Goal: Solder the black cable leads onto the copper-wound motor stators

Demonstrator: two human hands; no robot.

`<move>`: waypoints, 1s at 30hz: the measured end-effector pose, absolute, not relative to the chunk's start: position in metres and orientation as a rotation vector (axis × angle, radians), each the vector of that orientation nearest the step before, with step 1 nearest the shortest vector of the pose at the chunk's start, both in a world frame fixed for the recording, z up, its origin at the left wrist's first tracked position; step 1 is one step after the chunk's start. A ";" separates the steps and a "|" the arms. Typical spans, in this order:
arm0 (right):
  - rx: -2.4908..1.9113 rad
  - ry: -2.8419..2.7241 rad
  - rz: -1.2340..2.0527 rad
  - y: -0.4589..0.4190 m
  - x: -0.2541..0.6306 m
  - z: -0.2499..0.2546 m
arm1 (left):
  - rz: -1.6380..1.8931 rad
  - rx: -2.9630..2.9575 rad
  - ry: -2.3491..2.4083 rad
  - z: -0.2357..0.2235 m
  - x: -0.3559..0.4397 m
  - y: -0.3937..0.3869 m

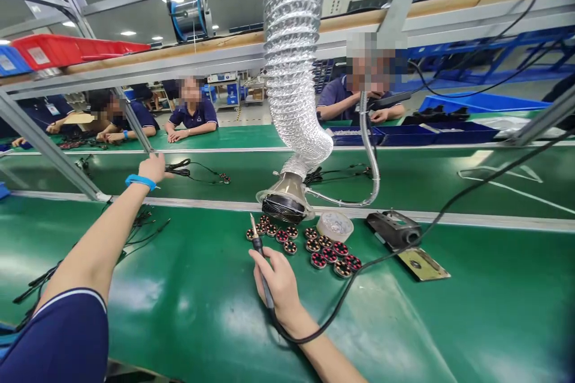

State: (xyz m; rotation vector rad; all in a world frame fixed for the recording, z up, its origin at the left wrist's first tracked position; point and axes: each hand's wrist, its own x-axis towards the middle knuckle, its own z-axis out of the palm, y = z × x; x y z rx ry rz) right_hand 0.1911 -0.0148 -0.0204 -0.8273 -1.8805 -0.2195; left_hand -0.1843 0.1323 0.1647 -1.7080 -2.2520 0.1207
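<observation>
The right hand (278, 284) grips the soldering iron (257, 243) pen-fashion; best to keep it raised, clear of the round coils (329, 255) just beyond and right of those fingers. Farther left, the left hand (153, 168) is just beside the black cable bundle (180, 168), which lies to its right; whether its fingers close on it, I cannot tell.

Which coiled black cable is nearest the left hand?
The black coil immediately right of the left hand. The similar coil near the silver duct lies well away from that hand, farther right in the picture.
</observation>
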 end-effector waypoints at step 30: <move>-0.862 -2.074 -0.139 -0.013 0.184 -0.038 | 0.176 -1.582 -2.611 0.056 -0.331 -0.035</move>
